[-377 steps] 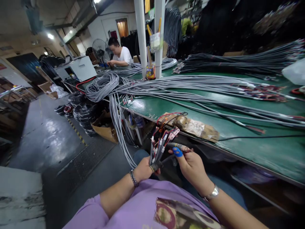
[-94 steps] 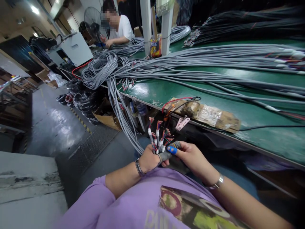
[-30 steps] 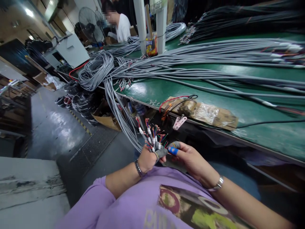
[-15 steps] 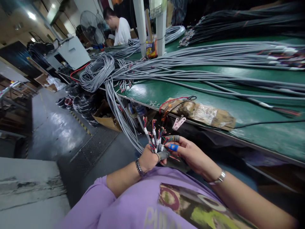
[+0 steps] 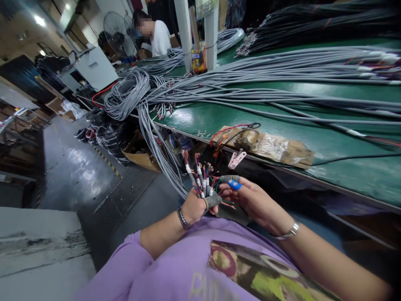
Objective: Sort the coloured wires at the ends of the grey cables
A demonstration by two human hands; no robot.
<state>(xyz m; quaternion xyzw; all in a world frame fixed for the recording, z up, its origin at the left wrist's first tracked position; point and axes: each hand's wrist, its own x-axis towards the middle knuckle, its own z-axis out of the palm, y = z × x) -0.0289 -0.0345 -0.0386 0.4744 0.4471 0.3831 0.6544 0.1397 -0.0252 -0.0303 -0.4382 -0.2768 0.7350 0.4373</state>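
Observation:
Several grey cables [image 5: 167,165] rise from below the bench edge into my left hand [image 5: 194,207], which is wrapped around them near their ends. White bands [image 5: 199,170] ring the cable ends, and thin coloured wires [image 5: 215,182] fan out above and beside them. My right hand [image 5: 252,200] is just to the right, its thumb and index finger pinched at the wires of one cable. A blue wrap covers one fingertip and a grey knitted cover another. My left thumb wears a dark cover. The exact wire between my right fingertips is too small to make out.
Long grey cables lie along the green bench [image 5: 282,140], with a coil [image 5: 128,94] at its left. A taped cardboard piece [image 5: 272,146] and a pink clip [image 5: 237,159] sit at the near edge. Behind are white posts [image 5: 211,42] and a person [image 5: 160,37] by a fan [image 5: 117,33].
My right hand has shifted slightly right, and its fingers have drawn a little away from the cable ends. The cable ends in my left hand have tilted slightly left.

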